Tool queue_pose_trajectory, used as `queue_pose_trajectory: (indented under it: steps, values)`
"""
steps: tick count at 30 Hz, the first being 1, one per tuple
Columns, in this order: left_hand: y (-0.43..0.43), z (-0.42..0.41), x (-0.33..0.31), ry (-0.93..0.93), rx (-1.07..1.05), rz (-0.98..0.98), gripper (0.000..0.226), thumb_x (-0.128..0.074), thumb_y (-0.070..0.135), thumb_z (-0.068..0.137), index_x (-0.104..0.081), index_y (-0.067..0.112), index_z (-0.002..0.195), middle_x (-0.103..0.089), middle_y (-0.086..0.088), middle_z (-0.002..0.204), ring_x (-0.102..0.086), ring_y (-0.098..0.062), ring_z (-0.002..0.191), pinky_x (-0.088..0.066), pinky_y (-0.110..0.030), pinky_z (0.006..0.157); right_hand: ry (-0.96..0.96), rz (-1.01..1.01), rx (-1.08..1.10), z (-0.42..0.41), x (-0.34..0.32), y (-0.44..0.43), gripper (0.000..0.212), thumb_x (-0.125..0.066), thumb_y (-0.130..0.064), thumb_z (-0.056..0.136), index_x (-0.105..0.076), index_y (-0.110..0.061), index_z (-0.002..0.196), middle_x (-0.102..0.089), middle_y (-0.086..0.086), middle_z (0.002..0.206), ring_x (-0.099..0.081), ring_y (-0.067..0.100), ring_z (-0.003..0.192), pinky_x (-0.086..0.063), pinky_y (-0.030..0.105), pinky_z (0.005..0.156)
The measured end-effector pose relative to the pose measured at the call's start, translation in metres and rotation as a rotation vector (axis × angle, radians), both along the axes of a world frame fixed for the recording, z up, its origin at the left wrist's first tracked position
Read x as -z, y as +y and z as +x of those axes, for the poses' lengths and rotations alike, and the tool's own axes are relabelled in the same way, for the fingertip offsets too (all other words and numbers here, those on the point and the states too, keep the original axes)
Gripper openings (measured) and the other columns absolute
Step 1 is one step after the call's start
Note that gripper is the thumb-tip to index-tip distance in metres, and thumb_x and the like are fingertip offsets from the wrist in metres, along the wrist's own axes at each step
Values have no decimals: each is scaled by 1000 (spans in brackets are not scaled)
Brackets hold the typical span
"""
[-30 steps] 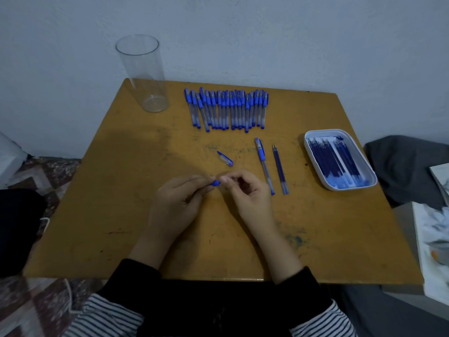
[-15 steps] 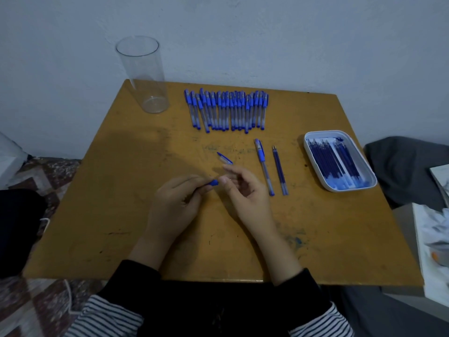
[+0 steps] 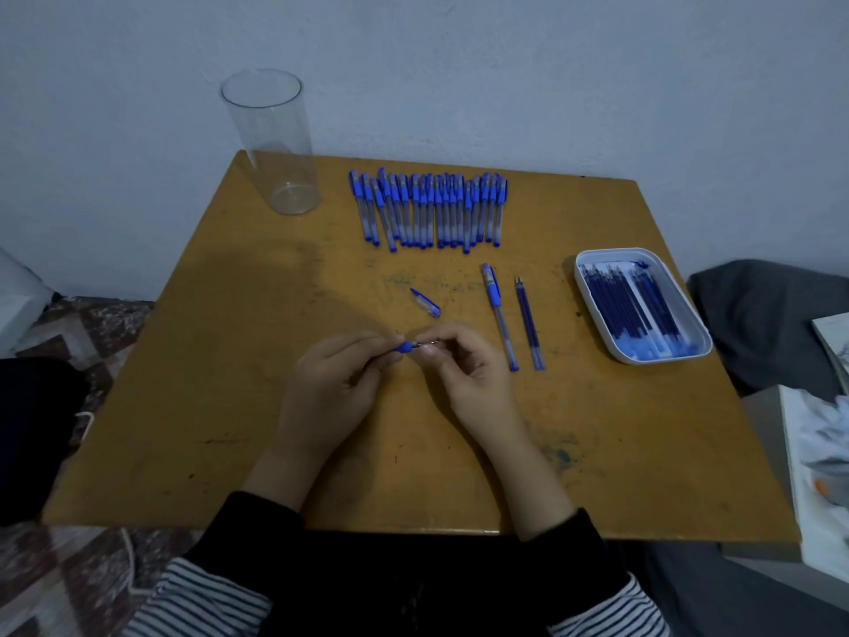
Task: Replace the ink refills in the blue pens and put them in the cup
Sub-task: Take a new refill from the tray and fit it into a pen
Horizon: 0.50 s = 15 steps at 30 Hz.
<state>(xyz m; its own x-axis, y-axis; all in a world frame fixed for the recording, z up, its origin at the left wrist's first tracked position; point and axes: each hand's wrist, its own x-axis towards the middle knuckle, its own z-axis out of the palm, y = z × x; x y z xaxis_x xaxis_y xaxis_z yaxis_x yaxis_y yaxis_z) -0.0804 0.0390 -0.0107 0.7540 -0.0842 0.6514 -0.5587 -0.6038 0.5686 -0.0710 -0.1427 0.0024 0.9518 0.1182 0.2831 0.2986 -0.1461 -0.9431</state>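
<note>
A: Edges first, quick.

B: Tabletop butted its far edge against the wall. The clear cup stood upright at the far-left corner, close to that edge. The white tray sat near the right edge, with refills lying in it. Striped sleeves were at the near edge.

A: Room to move?

B: The widest bare wood was on the left side, between the cup and the near edge. There was another bare strip between the hands and the near edge. The far middle was taken by a row of pens, capped and packed side by side.

A: Right of the hands?

B: A capped pen and a loose refill lay side by side, just apart, between the hands and the tray. A loose cap lay just beyond the hands, touching neither.

A: Hands?

B: Together at mid-table. The left hand pinched the blue pen at its grip, with the barrel hidden in the fingers. The right hand pinched the small metal end sticking out of that grip, thumb and forefinger closed on it.

A: Lifted or resting?

B: Couldn't tell whether the hands touched the wood.

A: Pen versus cup?

B: Well apart. The cup was far-left and the pen was between both hands.
</note>
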Motion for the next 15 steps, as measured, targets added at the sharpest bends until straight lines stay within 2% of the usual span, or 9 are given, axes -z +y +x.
queue_pose_trajectory:
  steps: [2, 5, 9, 12, 15]
  values:
    - [0, 0, 0, 3, 8, 0, 14, -74, 10, 90, -79, 11, 104, -76, 4, 101, -71, -14, 91, -57, -39, 76, 48, -1, 12, 0, 0, 0, 9, -64, -17, 93, -70, -17, 100, -69, -1, 95, -65, 17, 93, -55, 36, 83]
    - [0, 0, 0, 4, -1, -8, 16, -76, 8, 89, -80, 12, 104, -75, 5, 101, -71, -13, 90, -57, -38, 75, 71, 83, 15, -2, -2, 1, 18, -68, -8, 91, -69, -10, 108, -68, -4, 98, -65, 11, 92, -53, 28, 83]
    - [0, -1, -1, 0, -6, 8, 17, -76, 7, 88, -80, 12, 103, -76, 4, 101, -71, -14, 89, -57, -38, 75, -3, 21, 23, -2, -2, 0, 17, -66, -5, 91, -69, -21, 98, -69, -1, 96, -65, 18, 94, -54, 34, 84]
    - [-1, -2, -2, -31, -25, 53, 18, -75, 6, 88, -80, 12, 104, -76, 5, 100, -70, -12, 89, -56, -35, 77, 22, -4, 50, -3, -4, 0, 24, -66, -3, 91, -68, -27, 91, -69, -11, 90, -64, 12, 89, -52, 26, 81]
    - [-2, -4, -3, -52, -35, 93, 18, -75, 3, 88, -80, 11, 104, -76, 3, 100, -69, -12, 90, -55, -33, 77, 42, -22, 75, -3, -4, 2, 24, -65, -2, 90, -68, -26, 89, -68, -11, 86, -63, 6, 83, -51, 19, 77]
